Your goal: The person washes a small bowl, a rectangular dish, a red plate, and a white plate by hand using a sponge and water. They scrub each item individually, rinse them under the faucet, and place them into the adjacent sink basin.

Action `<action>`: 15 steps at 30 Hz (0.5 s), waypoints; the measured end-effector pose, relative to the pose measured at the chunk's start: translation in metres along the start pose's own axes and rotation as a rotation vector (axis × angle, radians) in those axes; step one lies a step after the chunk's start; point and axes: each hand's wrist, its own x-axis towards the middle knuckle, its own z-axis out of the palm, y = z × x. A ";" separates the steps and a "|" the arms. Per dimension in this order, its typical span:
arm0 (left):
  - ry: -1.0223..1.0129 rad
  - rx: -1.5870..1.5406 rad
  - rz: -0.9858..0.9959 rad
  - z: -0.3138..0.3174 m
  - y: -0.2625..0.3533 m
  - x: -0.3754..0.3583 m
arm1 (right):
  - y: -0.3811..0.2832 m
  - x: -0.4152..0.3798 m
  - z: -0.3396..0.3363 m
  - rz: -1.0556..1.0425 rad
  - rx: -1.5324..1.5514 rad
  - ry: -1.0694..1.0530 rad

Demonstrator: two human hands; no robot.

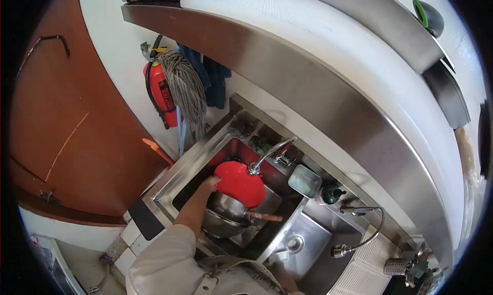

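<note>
The left hand (211, 183) is seen clamped on the rim of a red bowl (240, 182), which is held tilted under the spout of the curved tap (272, 154) in the left basin of the steel sink (169, 184). No running water can be made out at this size. Just below the red bowl a metal bowl (226, 213) is stacked on other steel ware, and a wooden handle (266, 217) is seen jutting out beside it toward the divider between the basins. The washing is judged to be partly done at best: one bowl is in hand, the steel ware beneath appears yet to be dealt with, and nothing is seen set aside as finished.

The right hand (285, 277) is only glimpsed at the near edge of the sink, by the right basin; whether it is open or closed cannot be told. A second tap (359, 233) is hung over that right basin, which is bare but for its drain.

On the back ledge a pale tub (304, 181) and a dark green bottle (330, 195) are stood side by side. At the far left corner, a mop (186, 92) and a red fire extinguisher (161, 93) are kept against the wall; lettering runs down the extinguisher but cannot be read.
</note>
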 end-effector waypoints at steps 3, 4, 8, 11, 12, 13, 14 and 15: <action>-0.086 0.078 0.067 0.002 0.005 -0.006 | 0.013 -0.010 -0.004 0.023 -0.017 0.020; -0.061 0.112 0.095 0.020 0.017 -0.034 | 0.020 -0.006 -0.001 0.027 -0.026 0.028; -0.006 0.258 0.150 0.058 0.046 -0.078 | 0.032 -0.005 -0.004 0.036 -0.044 0.070; -0.038 0.134 0.108 0.070 0.051 -0.082 | 0.032 0.003 -0.006 0.001 -0.086 0.121; -0.114 0.096 0.135 0.069 0.045 -0.072 | 0.034 0.014 -0.003 -0.022 -0.122 0.138; -0.116 0.111 0.122 0.073 0.043 -0.076 | 0.038 0.030 0.001 -0.045 -0.179 0.159; -0.129 0.099 0.137 0.081 0.042 -0.083 | 0.044 0.047 0.004 -0.067 -0.228 0.194; -0.143 0.090 0.153 0.087 0.042 -0.088 | 0.051 0.060 0.012 -0.093 -0.288 0.230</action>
